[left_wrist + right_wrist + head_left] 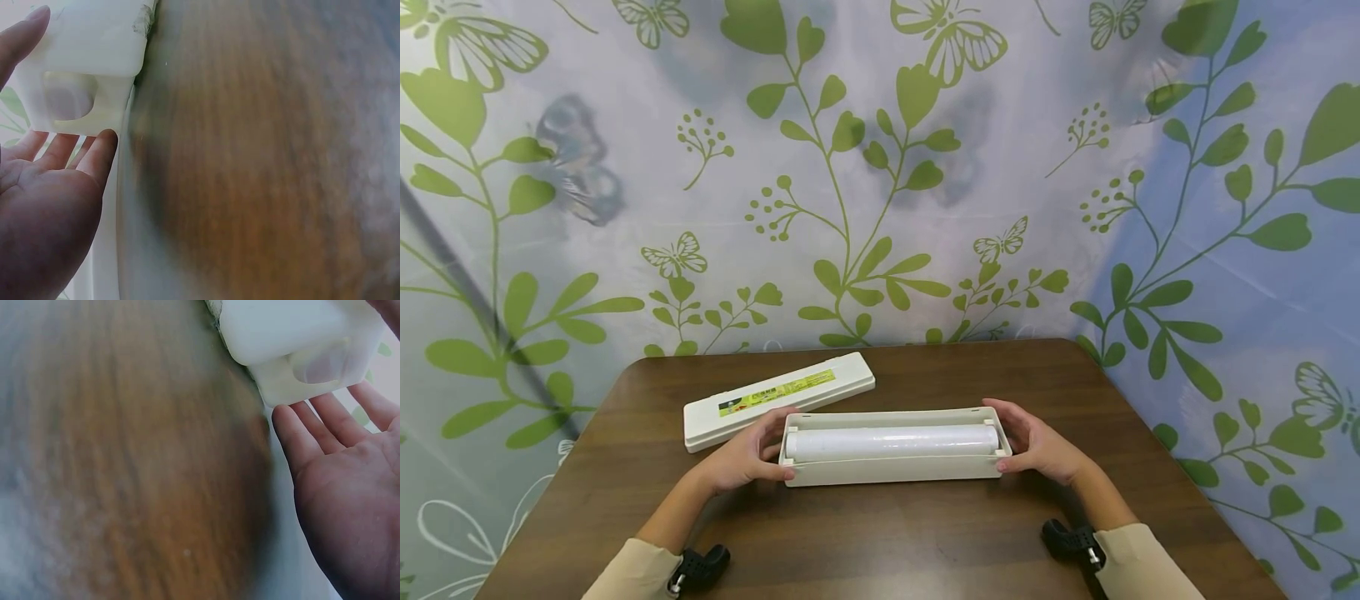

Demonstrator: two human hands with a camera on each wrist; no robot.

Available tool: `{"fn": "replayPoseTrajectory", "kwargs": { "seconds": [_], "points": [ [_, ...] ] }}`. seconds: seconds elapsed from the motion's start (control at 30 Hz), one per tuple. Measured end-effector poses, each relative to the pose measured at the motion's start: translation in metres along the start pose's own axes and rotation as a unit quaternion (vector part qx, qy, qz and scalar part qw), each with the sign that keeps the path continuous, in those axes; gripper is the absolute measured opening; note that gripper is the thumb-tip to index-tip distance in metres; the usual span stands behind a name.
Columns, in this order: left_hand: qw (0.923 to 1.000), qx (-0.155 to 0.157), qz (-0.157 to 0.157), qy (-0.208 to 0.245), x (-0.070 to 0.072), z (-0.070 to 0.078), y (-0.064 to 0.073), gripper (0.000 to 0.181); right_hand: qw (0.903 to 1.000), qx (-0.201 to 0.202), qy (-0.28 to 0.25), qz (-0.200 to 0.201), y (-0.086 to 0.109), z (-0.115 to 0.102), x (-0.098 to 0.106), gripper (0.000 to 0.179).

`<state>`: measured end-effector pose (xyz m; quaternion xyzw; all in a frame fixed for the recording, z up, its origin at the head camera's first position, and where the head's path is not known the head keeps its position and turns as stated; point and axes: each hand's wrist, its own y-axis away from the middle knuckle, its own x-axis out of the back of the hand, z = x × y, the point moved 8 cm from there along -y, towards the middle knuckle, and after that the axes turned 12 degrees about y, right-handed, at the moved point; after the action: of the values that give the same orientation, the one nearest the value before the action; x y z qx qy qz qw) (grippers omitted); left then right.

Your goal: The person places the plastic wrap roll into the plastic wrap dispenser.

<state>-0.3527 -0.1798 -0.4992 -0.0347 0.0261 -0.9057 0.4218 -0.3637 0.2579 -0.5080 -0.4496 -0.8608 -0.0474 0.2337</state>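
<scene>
A long white cling film dispenser box [895, 472] lies crosswise on the wooden table, its open top showing a roll of cling film [880, 442] inside. My left hand [745, 457] grips its left end, thumb at the front wall and fingers toward the back. The right hand [1040, 447] holds the opposite end in the same way. In the left wrist view, fingertips of the left hand [53, 200] touch the box's end wall [94, 56]. The right wrist view has the right hand's fingers [297, 434] against the other end [281, 337].
Behind the box to the left, a white lid [852, 377] with a yellow-green label rests at a slant on the table [925, 542], close to the left hand. A curtain [865, 167] printed with leaves and butterflies hangs beyond the table's far edge.
</scene>
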Motion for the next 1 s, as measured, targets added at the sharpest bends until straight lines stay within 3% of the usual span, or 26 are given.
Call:
{"fn": "replayPoseTrajectory", "kwargs": {
  "seconds": [0.5, 1.0],
  "points": [
    [1.0000, 0.006, -0.001, 0.006, -0.002, 0.000, 0.001, 0.099, 1.0000, 0.000, -0.004, 0.007, -0.001, -0.001, -0.002, 0.098],
    [0.9994, -0.008, 0.029, -0.015, -0.006, 0.003, 0.011, 0.103, 1.0000, 0.000, 0.002, 0.005, 0.003, 0.006, 0.000, 0.096]
  ]
}}
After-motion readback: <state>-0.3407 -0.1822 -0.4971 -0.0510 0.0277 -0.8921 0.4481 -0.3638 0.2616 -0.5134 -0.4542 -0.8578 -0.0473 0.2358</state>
